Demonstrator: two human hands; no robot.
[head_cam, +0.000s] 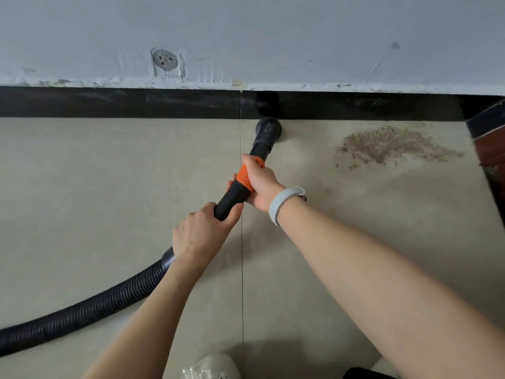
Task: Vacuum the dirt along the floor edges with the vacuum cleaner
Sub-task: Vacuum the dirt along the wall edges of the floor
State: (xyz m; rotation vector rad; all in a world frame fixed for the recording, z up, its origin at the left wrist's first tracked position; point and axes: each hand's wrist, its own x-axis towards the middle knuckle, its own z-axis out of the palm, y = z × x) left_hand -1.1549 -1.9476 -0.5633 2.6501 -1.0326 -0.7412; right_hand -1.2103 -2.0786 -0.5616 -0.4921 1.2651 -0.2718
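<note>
The black vacuum wand (232,196) has an orange band and ends in a round black nozzle (268,129) that sits on the beige floor against the black skirting board (136,102). My right hand (259,184) grips the wand at the orange band. My left hand (200,232) grips the wand's lower end, where the ribbed black hose (82,310) joins it. A patch of brown dirt (388,144) lies on the floor by the skirting, to the right of the nozzle and apart from it.
The hose trails off to the lower left across the tiles. A dark reddish-brown piece of furniture or door frame (492,143) stands at the right edge. A white shoe (213,366) shows at the bottom. A grey patched wall (246,36) rises above the skirting.
</note>
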